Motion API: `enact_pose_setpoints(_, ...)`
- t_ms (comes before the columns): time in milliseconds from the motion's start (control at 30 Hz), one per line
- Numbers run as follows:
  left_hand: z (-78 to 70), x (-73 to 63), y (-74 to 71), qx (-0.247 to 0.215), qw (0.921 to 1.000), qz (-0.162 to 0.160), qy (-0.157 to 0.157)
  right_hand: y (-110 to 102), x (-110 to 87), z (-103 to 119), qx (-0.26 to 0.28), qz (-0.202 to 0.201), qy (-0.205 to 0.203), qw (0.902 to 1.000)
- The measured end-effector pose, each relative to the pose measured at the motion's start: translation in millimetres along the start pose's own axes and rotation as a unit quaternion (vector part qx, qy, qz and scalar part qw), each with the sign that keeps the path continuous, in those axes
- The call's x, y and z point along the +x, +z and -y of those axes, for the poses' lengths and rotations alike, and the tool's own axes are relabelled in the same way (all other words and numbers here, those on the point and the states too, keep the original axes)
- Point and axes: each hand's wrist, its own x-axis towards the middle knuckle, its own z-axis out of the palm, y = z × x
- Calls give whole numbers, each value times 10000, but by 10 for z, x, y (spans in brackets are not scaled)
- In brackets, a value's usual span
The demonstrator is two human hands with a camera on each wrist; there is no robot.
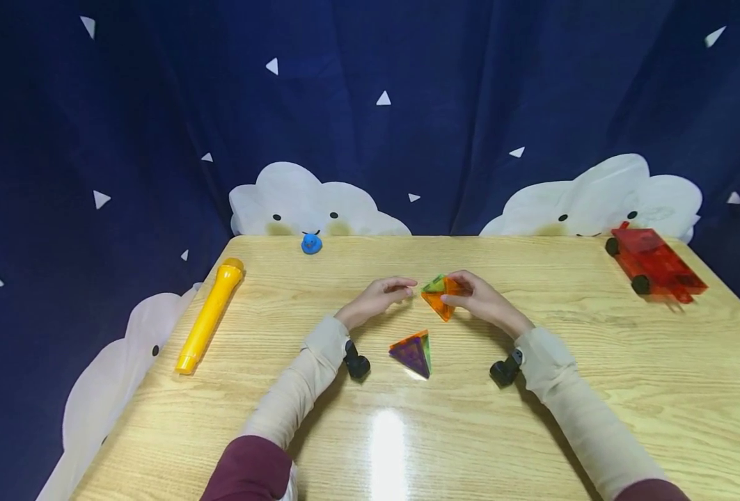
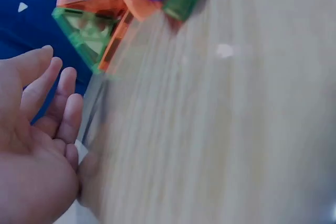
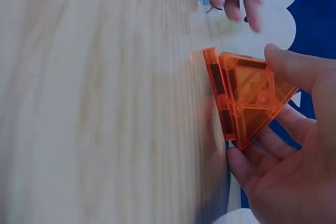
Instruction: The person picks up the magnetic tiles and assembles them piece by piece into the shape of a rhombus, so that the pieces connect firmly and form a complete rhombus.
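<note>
Between thumb and fingers, my right hand (image 1: 487, 300) holds a small pyramid of see-through orange and green magnetic triangle tiles (image 1: 436, 303), low over the table. In the right wrist view the thumb lies along the upper edge of an orange tile (image 3: 257, 90), and the fingers are behind it. My left hand (image 1: 374, 300) is just left of that pyramid, holding nothing. Its fingers are loosely bent and apart from the tiles in the left wrist view. Nearer to me stands a second pyramid (image 1: 412, 356) with purple, orange and green sides.
A yellow tube-shaped toy (image 1: 211, 316) lies along the table's left side. At the back edge sits a small blue toy figure (image 1: 311, 243). A red see-through wheeled cart (image 1: 658, 263) is at the far right. Behind the wooden table (image 1: 457, 445) hangs a dark blue curtain (image 1: 370, 153).
</note>
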Motion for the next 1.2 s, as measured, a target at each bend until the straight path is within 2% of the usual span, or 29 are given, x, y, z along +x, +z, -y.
enact_pose_setpoints(167,-11,-167,-18,19,9992,368,-181,-97,-87,-41,-263,-2,-79,9996)
enact_pose_setpoints(400,-52,-416,42,-198,9942,1048,151,-171,-217,-49,-599,-5,-77,9982)
enact_pose_setpoints(500,-82,-498,92,-47,9921,1240,207,-188,-286,-32,-742,11,-29,9972)
enact_pose_setpoints(567,-95,-540,125,231,9910,1301,188,-196,-342,-12,-892,38,40,9960)
enact_pose_setpoints(733,-79,-579,189,854,9867,1359,271,-197,-470,33,-1133,228,149,9932)
enact_pose_setpoints(867,-53,-575,225,1125,9835,1352,412,-179,-550,49,-1117,448,5,9927)
enact_pose_setpoints(1200,-18,-587,217,1218,9737,1753,798,-112,-701,53,-1228,875,-236,9883)
